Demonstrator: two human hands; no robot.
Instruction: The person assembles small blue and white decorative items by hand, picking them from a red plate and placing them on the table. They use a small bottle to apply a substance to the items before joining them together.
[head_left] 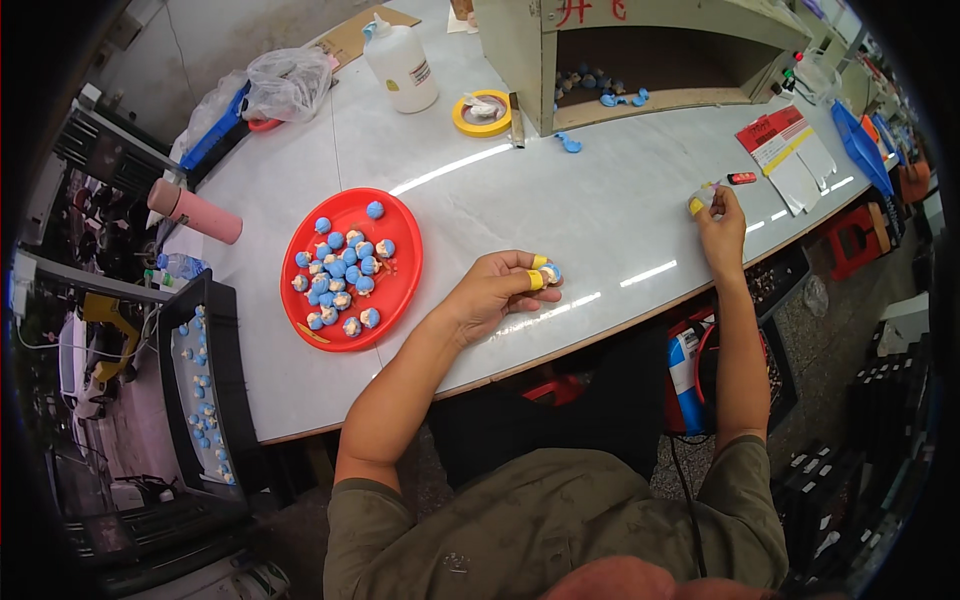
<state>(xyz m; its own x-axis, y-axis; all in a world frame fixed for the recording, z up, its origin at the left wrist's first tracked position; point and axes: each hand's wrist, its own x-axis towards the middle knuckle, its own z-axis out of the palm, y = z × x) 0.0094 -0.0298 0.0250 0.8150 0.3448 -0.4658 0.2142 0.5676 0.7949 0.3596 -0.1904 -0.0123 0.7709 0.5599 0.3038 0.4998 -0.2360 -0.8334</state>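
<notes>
My left hand (497, 290) rests on the white table (560, 200), its yellow-taped fingertips pinched on a small blue and white toy piece (550, 271). To its left lies a red plate (392, 290) holding several blue and white toy pieces (340, 275). My right hand (720, 225) reaches far out to the right and holds a small pale object with a yellow-taped finger, next to a little red marker (742, 178).
At the back stand a white bottle (401, 65), a yellow tape roll (482, 112) and a wooden box (650, 50) with blue pieces inside. Red and white sheets (790, 150) lie at the right. A pink cylinder (195, 210) and a black tray (200, 390) sit left.
</notes>
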